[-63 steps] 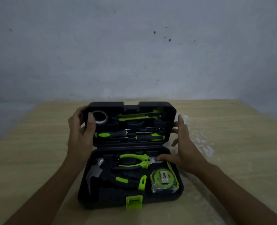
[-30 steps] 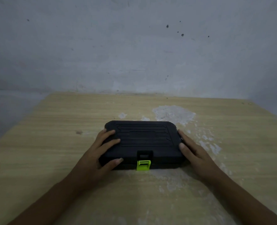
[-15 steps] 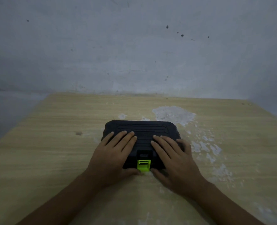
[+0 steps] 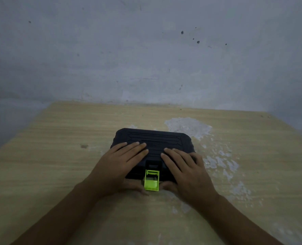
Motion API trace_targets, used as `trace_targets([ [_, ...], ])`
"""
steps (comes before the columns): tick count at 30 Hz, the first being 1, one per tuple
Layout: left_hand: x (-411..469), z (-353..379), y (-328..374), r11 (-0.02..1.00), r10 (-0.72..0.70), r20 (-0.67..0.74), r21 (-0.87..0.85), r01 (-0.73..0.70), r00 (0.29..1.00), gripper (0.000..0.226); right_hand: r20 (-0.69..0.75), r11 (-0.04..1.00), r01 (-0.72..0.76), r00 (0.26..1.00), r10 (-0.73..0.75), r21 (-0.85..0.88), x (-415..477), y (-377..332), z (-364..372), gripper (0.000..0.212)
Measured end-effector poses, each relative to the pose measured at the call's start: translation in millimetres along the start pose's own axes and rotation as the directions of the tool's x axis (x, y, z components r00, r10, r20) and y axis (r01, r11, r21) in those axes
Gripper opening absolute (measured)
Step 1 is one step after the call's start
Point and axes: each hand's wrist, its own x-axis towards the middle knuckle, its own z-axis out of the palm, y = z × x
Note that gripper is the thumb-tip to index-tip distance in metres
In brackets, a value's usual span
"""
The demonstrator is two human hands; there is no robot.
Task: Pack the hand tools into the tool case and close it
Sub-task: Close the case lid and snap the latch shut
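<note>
Now both hands press flat on a closed black plastic tool case (image 4: pixel 153 140) lying on a pale wood-grain table (image 4: pixel 58 138).

One case is in view, rectangular with rounded corners and raised ribs across its lid, sitting near the table's middle, close to the person. One lime-green plastic latch (image 4: pixel 151 181) hangs at the centre of its near edge, flipped outward and down toward the table, not fastened over the lid. Two bare hands rest on the lid: the left hand (image 4: pixel 118 165) left of the latch, the right hand (image 4: pixel 185 167) to its right, fingers extended and spread flat, gripping nothing, with both thumbs on the table beside the latch. White scuffed patches (image 4: pixel 187 126) mark the tabletop behind and right of the case.
</note>
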Motion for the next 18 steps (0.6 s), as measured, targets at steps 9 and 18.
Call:
trace_targets([
  [9,2.8,6.7,15.5,0.965,-0.212,-0.219,-0.202,0.169,0.952,0.049,-0.064,0.959,-0.195,0.975,0.212,0.206,5.1,-17.3,-8.0,0.048],
  [18,0.8,3.1,13.5,0.946,-0.246,-0.113,-0.243,0.213,0.963,0.055,0.043,0.903,-0.331,0.942,0.332,0.273,10.6,-25.2,-17.4,0.046],
])
